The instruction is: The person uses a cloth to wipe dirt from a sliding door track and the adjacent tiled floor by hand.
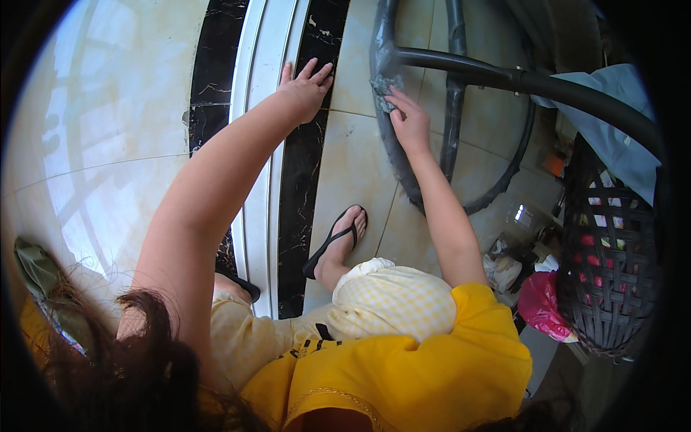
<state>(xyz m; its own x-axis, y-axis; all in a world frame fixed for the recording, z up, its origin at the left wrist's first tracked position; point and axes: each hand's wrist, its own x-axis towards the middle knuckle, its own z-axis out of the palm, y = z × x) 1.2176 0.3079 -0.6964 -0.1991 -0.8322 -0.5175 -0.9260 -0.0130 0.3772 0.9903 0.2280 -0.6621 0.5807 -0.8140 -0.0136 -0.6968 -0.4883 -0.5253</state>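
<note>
A fluffy grey-blue cloth (384, 90) is under the fingers of my right hand (411, 123), pressed against the dark tubular metal base (384, 38) of a stand. The curved tubes of that base rest on the tiled floor and look wrapped in plastic film, torn in places. My left hand (306, 89) is empty, its fingers spread over the black marble strip (305, 162) beside the white metal door track (264, 81). Whether its palm touches the floor I cannot tell.
A dark woven basket (610, 259) with colourful things inside stands at the right, a pink plastic bag (542, 308) beside it. Light blue fabric (610, 102) hangs near the dark curved pole (588, 97). Below my arms is a foot in a black flip-flop (337, 237).
</note>
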